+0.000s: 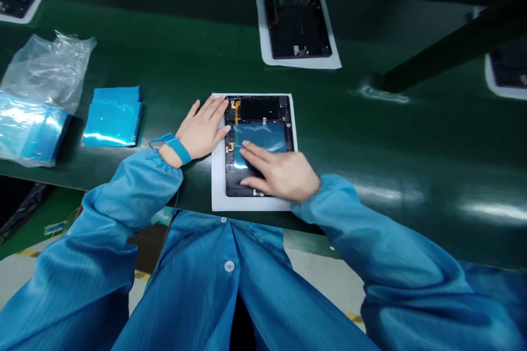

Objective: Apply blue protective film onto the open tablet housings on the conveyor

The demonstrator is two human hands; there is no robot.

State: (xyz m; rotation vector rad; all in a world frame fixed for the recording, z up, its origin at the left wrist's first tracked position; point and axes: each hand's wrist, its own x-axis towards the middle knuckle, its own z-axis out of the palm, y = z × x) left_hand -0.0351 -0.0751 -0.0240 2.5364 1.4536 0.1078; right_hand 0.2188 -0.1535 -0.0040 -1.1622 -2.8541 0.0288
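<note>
An opened tablet housing with a dark frame and orange flex cables lies on a white sheet in front of me. A shiny blue film covers the middle of the housing. My left hand, wearing a blue wrist strap, rests flat with fingers spread against the housing's upper left edge. My right hand lies over the film with its fingers stretched out, fingertips on or just above the film. It hides the lower right part of the housing.
Left of me lie a stack of blue films and a clear plastic bag with more blue films. Another tablet housing on a white sheet is farther back. A dark slanted bar stands at the right of the green table.
</note>
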